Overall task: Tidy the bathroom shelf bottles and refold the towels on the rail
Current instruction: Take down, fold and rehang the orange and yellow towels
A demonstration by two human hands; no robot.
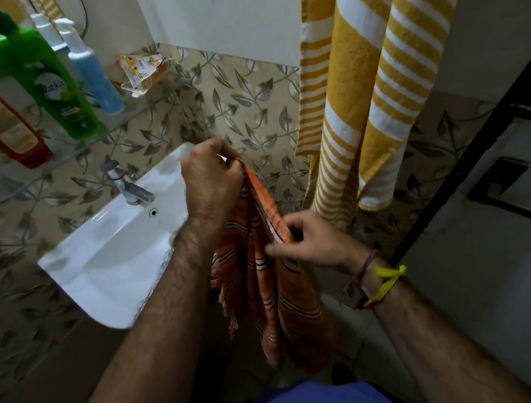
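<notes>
An orange towel point(269, 285) with thin pale stripes and a fringed edge hangs between my hands in front of the sink. My left hand point(210, 177) pinches its top edge at the higher end. My right hand point(312, 242) grips the same edge lower and to the right. A yellow-and-white striped towel point(360, 90) hangs from above at the upper right. On the glass shelf point(130, 115) at the left stand a green bottle point(56, 80), a blue bottle point(92, 70) with a white cap, and a red-and-cream bottle point(7, 124).
A white sink point(115, 252) with a chrome tap point(130, 186) juts from the leaf-patterned tiled wall below the shelf. A small clear holder with a printed packet point(142, 71) is fixed in the corner. A black door frame point(474, 149) runs down the right side.
</notes>
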